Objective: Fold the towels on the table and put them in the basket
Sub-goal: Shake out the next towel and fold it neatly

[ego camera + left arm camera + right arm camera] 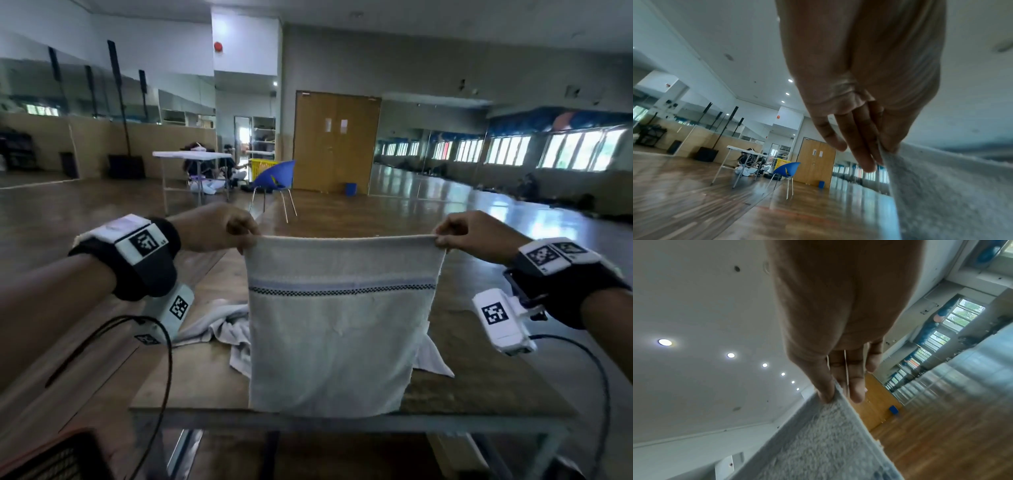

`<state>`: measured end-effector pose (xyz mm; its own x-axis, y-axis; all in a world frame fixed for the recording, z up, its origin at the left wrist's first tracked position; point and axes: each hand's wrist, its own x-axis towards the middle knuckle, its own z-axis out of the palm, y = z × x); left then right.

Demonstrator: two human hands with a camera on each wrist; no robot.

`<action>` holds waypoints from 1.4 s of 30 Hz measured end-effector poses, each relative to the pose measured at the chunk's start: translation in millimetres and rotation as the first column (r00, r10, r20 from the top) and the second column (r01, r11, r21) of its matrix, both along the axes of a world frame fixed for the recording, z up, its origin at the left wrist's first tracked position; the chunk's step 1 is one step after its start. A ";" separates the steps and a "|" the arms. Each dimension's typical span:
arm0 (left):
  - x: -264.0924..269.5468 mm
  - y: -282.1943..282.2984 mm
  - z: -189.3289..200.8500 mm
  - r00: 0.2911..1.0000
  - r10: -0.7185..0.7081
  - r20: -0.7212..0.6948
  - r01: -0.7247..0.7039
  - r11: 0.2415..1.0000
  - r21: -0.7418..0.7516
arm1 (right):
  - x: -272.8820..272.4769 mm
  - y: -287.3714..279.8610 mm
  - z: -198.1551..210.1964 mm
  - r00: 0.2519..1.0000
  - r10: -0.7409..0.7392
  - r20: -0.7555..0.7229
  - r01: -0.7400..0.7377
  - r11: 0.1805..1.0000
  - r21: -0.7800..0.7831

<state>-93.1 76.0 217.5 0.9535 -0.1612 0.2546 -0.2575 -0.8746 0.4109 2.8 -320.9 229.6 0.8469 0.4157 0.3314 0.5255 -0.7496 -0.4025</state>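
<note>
A white towel with a blue and black stripe hangs doubled in the air above the wooden table. My left hand pinches its top left corner and my right hand pinches its top right corner, so the top edge is stretched taut. Its lower edge reaches the table's near edge. In the left wrist view the left hand pinches the towel between thumb and fingers. The right wrist view shows the right hand pinching the towel. More crumpled white towels lie on the table behind it.
A dark basket corner with an orange rim shows at the lower left, below the table. Cables hang from both wrist cameras. Far back stand a blue chair, a white folding table with people sitting by it, and a yellow crate.
</note>
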 end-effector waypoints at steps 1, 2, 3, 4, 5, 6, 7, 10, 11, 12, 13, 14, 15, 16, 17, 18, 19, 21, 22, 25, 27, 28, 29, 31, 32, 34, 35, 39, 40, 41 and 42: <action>5.4 1.0 -24.6 1.000 0.007 -0.013 -0.006 0.997 0.074 | 5.2 1.2 -16.5 0.999 0.009 -0.043 -0.010 1.000 -0.026; 11.4 2.1 -51.6 0.999 0.018 -0.027 -0.015 0.992 0.128 | 10.8 2.6 -34.9 0.996 0.017 -0.086 -0.022 0.998 -0.055; 16.5 2.4 -80.8 0.998 0.029 -0.048 -0.022 0.988 0.150 | 16.3 4.6 -55.5 0.991 0.021 -0.132 -0.032 0.996 -0.086; 21.1 2.9 -110.7 0.997 0.039 -0.073 -0.028 0.988 0.154 | 21.9 6.9 -78.2 0.983 0.020 -0.181 -0.042 0.992 -0.118; 24.7 3.9 -141.1 0.995 0.047 -0.093 -0.032 0.987 0.155 | 27.5 9.5 -102.9 0.973 0.016 -0.232 -0.053 0.987 -0.155; 27.3 4.1 -169.8 0.992 0.052 -0.111 -0.035 0.987 0.154 | 33.3 12.1 -128.9 0.961 0.010 -0.277 -0.066 0.979 -0.192; 28.9 4.9 -197.7 0.990 0.050 -0.133 -0.030 0.988 0.151 | 38.0 15.1 -155.8 0.951 -0.005 -0.310 -0.071 0.969 -0.235; 31.0 4.4 -269.9 0.979 0.047 -0.200 -0.032 0.997 0.077 | 48.7 23.1 -235.3 0.936 -0.045 -0.349 -0.063 0.954 -0.293; 31.4 3.4 -289.8 0.974 0.052 -0.222 -0.039 0.997 0.064 | 50.2 24.6 -258.3 0.937 -0.056 -0.343 -0.046 0.958 -0.282; 31.7 3.1 -307.1 0.968 0.064 -0.245 -0.050 0.997 0.060 | 51.7 26.0 -278.7 0.945 -0.065 -0.320 -0.029 0.959 -0.281; 31.6 2.7 -321.8 0.962 0.077 -0.261 -0.064 0.996 0.059 | 52.4 27.0 -296.7 0.956 -0.063 -0.285 -0.024 0.957 -0.291; 31.6 2.4 -333.8 0.961 0.089 -0.264 -0.076 0.995 0.059 | 54.3 26.7 -313.3 0.965 -0.048 -0.258 -0.033 0.953 -0.300; 32.0 1.8 -342.3 0.966 0.086 -0.242 -0.073 0.995 0.063 | 55.9 25.5 -326.5 0.969 -0.025 -0.245 -0.050 0.954 -0.297; 33.2 1.0 -348.4 0.976 0.066 -0.206 -0.053 0.996 0.069 | 57.7 23.6 -337.4 0.971 -0.006 -0.239 -0.063 0.958 -0.280; 34.5 0.0 -352.2 0.985 0.035 -0.169 -0.023 0.997 0.076 | 58.9 21.1 -346.2 0.971 0.001 -0.237 -0.066 0.962 -0.265; 36.2 -0.9 -354.4 0.990 0.006 -0.142 0.006 0.996 0.085 | 59.6 18.5 -353.5 0.969 -0.004 -0.247 -0.062 0.964 -0.259; 37.8 -1.3 -355.2 0.990 -0.015 -0.137 0.029 0.995 0.100 | 59.5 15.9 -359.1 0.962 -0.015 -0.271 -0.057 0.965 -0.257; 39.2 -1.4 -354.7 0.984 -0.036 -0.177 0.058 0.992 0.117 | 56.6 11.9 -366.7 0.952 -0.028 -0.305 -0.045 0.972 -0.231; 38.6 -0.9 -354.8 0.982 -0.052 -0.181 0.075 0.990 0.119 | 53.6 10.1 -368.9 0.950 -0.040 -0.309 -0.025 0.979 -0.202; 30.4 -4.0 -354.4 0.980 -0.117 -0.162 0.139 0.982 0.129 | 43.7 -1.9 -375.1 0.952 -0.069 -0.298 0.009 0.981 -0.195; 24.7 -11.6 -352.2 0.969 -0.156 -0.191 0.181 0.976 0.119 | 39.5 -11.6 -375.1 0.950 -0.084 -0.301 0.005 0.967 -0.255; 23.1 -16.0 -350.7 0.964 -0.169 -0.205 0.196 0.974 0.116 | 38.1 -16.0 -373.8 0.944 -0.094 -0.318 0.005 0.963 -0.270; 23.2 -19.9 -348.5 0.961 -0.175 -0.215 0.204 0.972 0.117 | 36.9 -19.7 -371.7 0.933 -0.108 -0.342 0.013 0.963 -0.268; 26.3 -24.9 -343.2 0.961 -0.169 -0.219 0.201 0.970 0.135 | 36.4 -24.6 -367.7 0.915 -0.132 -0.382 0.049 0.975 -0.218; 29.5 -26.1 -340.5 0.970 -0.149 -0.194 0.179 0.973 0.146 | 37.2 -25.8 -365.4 0.915 -0.131 -0.382 0.064 0.981 -0.182; 39.5 -25.6 -335.4 0.993 -0.064 -0.104 0.077 0.989 0.124 | 42.1 -26.7 -360.5 0.941 -0.121 -0.316 0.095 0.991 -0.097; 45.8 -24.9 -333.4 0.998 -0.005 -0.056 0.010 0.996 0.088 | 45.6 -26.4 -357.3 0.961 -0.131 -0.245 0.123 0.991 -0.050; 75.9 -25.7 -331.4 0.985 0.145 0.096 -0.147 0.989 0.017 | 65.8 -15.8 -348.2 0.967 -0.253 -0.011 0.254 0.966 0.042; 83.9 -26.7 -333.2 0.985 0.153 0.084 -0.155 0.988 0.021 | 71.6 -11.4 -349.8 0.961 -0.276 -0.006 0.276 0.961 0.019; 91.4 -27.4 -335.5 0.986 0.156 0.059 -0.158 0.987 0.023 | 77.1 -6.9 -352.1 0.955 -0.295 -0.020 0.295 0.955 -0.014; 98.3 -28.2 -338.5 0.986 0.163 0.028 -0.164 0.986 0.026 | 83.0 -3.2 -355.1 0.950 -0.310 -0.047 0.308 0.950 -0.049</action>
<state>5.2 47.7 -121.0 0.9608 -0.0114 0.2770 -0.1206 -0.9169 0.3805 85.8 -324.1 -125.5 0.9522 0.1430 0.2701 0.2439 -0.8881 -0.3897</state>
